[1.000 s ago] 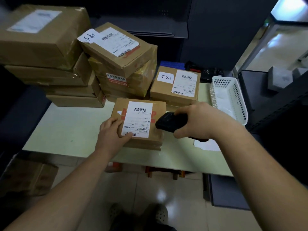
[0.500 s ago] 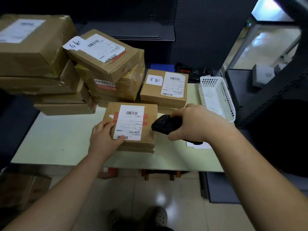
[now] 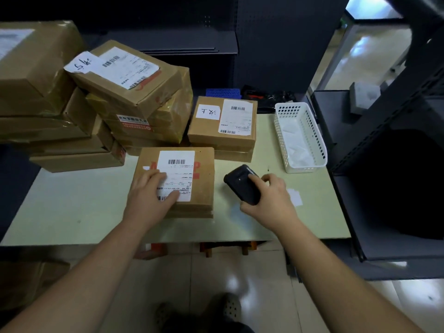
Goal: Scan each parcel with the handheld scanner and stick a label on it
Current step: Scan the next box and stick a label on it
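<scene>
Hands of one person reach over a pale green desk (image 3: 72,207), seen from above. The left hand (image 3: 149,195) lies flat on a brown parcel (image 3: 204,188). Its fingers are relaxed and spread over the lower left of the white label (image 3: 177,164), pressing down rather than gripping. The right hand (image 3: 270,200) is curled round the near end of a black scanner (image 3: 241,183). The scanner's far end tilts up and left toward the parcel, just beside its right edge and not touching it. Whether the scanner is clear of the desk cannot be told.

The parcel lies flat at the middle of the desk, near the front edge, and the barcode at the top of its label is uncovered. The edge of a lower box (image 3: 192,213) shows under it.

A white paper slip (image 3: 294,197) lies on the desk just right of the right hand. Behind that, at the desk's right edge, a white slotted basket (image 3: 317,143) holds more white paper. A second parcel (image 3: 209,133) sits behind the first and carries a printed label and a handwritten sticker. To the left is a pile (image 3: 149,99) of brown boxes, the top one tilted. Dark shelving (image 3: 396,131) stands to the right, and tiled floor (image 3: 264,284) shows below.
</scene>
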{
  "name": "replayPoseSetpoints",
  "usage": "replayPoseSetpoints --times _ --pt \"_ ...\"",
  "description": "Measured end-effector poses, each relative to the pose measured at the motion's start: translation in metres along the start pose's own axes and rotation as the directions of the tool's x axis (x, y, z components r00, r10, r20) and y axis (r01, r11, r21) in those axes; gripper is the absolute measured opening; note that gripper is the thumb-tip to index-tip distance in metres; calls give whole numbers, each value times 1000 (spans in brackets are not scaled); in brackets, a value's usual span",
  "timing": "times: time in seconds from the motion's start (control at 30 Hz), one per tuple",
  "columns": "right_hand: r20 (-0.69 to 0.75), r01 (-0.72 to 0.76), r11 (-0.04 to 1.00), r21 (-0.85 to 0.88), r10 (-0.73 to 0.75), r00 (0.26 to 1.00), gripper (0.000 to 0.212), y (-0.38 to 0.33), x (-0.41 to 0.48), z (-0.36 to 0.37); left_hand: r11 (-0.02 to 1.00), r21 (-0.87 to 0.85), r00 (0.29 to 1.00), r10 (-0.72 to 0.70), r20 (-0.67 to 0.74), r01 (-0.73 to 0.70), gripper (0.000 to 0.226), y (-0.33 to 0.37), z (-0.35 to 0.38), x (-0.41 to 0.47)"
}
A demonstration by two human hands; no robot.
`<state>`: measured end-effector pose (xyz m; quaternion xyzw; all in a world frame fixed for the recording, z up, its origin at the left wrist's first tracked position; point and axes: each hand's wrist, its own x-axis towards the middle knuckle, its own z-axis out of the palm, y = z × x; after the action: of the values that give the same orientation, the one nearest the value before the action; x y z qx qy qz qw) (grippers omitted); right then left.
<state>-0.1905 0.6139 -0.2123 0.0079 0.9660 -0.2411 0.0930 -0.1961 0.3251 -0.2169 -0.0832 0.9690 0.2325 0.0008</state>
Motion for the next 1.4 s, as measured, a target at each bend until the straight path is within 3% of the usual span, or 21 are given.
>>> replayPoseSetpoints --times 0.2,0.43,0.53,0.6,0.67,0.77,0.87,1.0,1.23,1.3,1.4 --pt "45 9 993 -120 -4 999 78 23 6 83 999 12 999 34 13 -34 58 4 14 -2" --pt "113 98 976 -193 -77 991 80 33 18 108 996 16 997 82 4 -82 55 19 23 2" --pt "-78 25 999 -46 -29 997 73 53 26 82 990 -15 990 140 32 -140 54 41 30 8" --pt "-206 -178 982 60 186 961 66 84 36 58 979 -25 978 201 48 -200 53 54 36 14" --pt "-183 -387 919 73 394 901 65 116 44 39 975 -25 972 222 76 -220 54 63 43 18" --pt "-72 -511 858 50 514 855 65 143 54 32 977 23 974 211 88 -213 55 70 51 23" --pt "-20 -534 813 232 553 833 61 152 66 27 977 42 976 208 71 -211 55 70 55 24" --pt "35 -527 704 475 584 811 41 162 64 20 978 36 977 203 71 -205 53 69 54 25" --pt "128 -531 562 634 601 789 16 169 54 0 983 -10 976 186 113 -186 53 74 46 24" --pt "171 -494 476 728 572 803 17 156 52 -13 982 -39 974 187 130 -184 53 74 40 23" --pt "213 -377 379 845 408 888 8 107 51 -35 977 -114 976 194 103 -182 49 78 28 22"
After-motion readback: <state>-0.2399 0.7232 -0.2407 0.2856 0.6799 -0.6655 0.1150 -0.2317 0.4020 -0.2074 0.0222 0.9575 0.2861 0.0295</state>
